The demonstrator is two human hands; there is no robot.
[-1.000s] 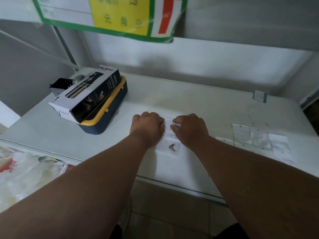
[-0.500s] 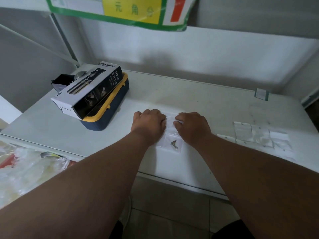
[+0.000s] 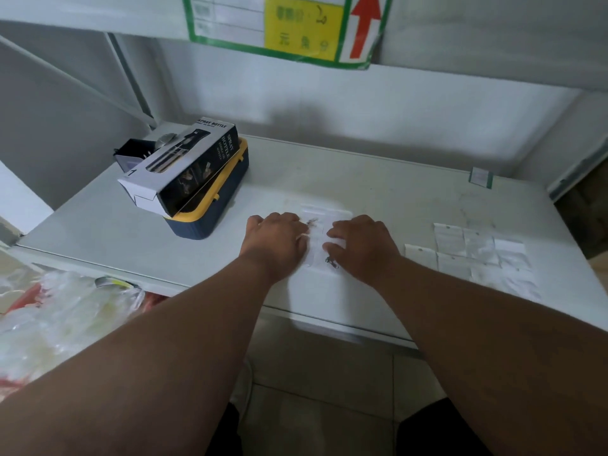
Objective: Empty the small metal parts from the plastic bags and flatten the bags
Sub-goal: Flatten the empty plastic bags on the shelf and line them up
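A small clear plastic bag [image 3: 320,240] lies flat on the white table [image 3: 378,189] between my two hands. My left hand [image 3: 276,245] grips the bag's left edge with curled fingers, knuckles up. On the right edge, my right hand [image 3: 362,250] pinches the bag the same way. One small dark metal part [image 3: 331,262] sits at the bag's near end beside my right hand. Another dark metal part [image 3: 312,221] shows at the far end by my left fingertips. I cannot tell whether either part is inside the bag.
Several flattened empty bags [image 3: 477,255] lie in rows at the right. A blue and yellow box [image 3: 214,209] carries a spray bottle carton [image 3: 184,169] at the left, beside a black holder [image 3: 131,153]. Crumpled plastic bags [image 3: 59,311] sit low left, below the table edge.
My hands have drawn slightly apart on the bag. A dark part now shows near my left fingertips, and the other part lies closer to my right hand.
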